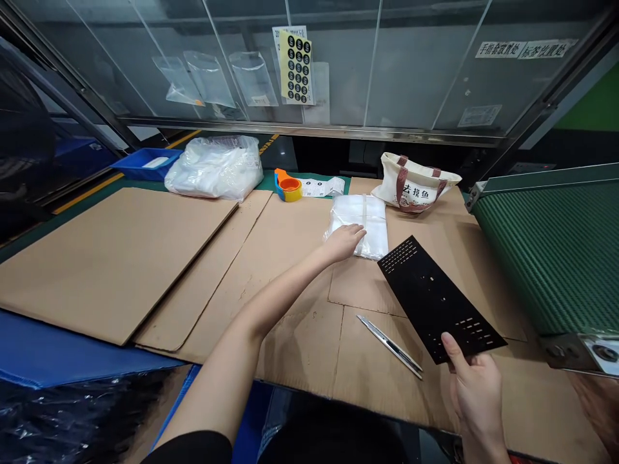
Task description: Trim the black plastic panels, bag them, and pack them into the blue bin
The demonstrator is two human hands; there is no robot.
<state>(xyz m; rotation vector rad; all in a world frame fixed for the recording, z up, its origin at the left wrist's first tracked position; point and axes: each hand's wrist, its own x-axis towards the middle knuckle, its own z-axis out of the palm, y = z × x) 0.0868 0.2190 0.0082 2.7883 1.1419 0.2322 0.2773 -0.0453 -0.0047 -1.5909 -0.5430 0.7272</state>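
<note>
My right hand grips a flat black perforated panel by its near end, thumb on top, and holds it tilted above the cardboard. Rows of slots run across both ends of the panel, with small holes in the middle. Farther off, my left hand rests at the front left of a stack of clear plastic bags, its fingers stretched out over the bags. A band crosses the stack. Between my arms lies a silver utility knife on the cardboard sheet.
Behind are an orange and blue tape dispenser, a printed paper strip, a canvas tote bag, a bulky plastic bag and a blue tray. A green conveyor belt borders the right; a raised cardboard sheet lies left.
</note>
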